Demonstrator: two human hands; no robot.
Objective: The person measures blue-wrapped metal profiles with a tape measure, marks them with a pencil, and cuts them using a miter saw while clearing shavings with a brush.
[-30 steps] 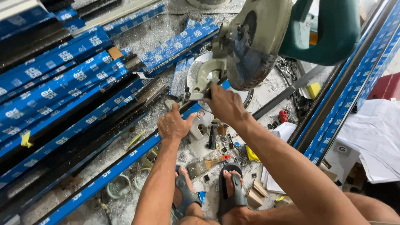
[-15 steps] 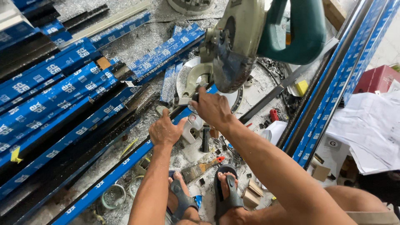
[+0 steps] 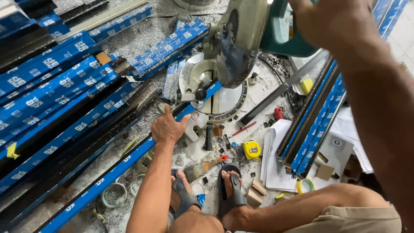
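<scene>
A: Left hand [image 3: 167, 128]?

B: Palm down, fingers spread, pressing flat on the blue bar [image 3: 113, 172]. No grip around it. The bar runs from near left, under the hand, up to the saw's base [image 3: 224, 97].

A: Right hand?

B: Top of frame. Only the forearm [image 3: 371, 86] and wrist show, up by the saw's green housing [image 3: 282, 32]. The hand itself is cut off at the edge; cannot tell whether it grips anything.

A: The saw?

B: Saw [image 3: 241, 39] head tilted over the round base, blade guard just above the bar.

A: Around it?

B: Yellow tape measure [image 3: 252, 149] right of the hand, brush [image 3: 206, 166] near the sandalled feet [image 3: 207, 194]. Stacked blue bars [image 3: 51, 86] far left, more on the right [image 3: 319, 116]. Papers [image 3: 280, 159] beside them. Shavings everywhere.
</scene>
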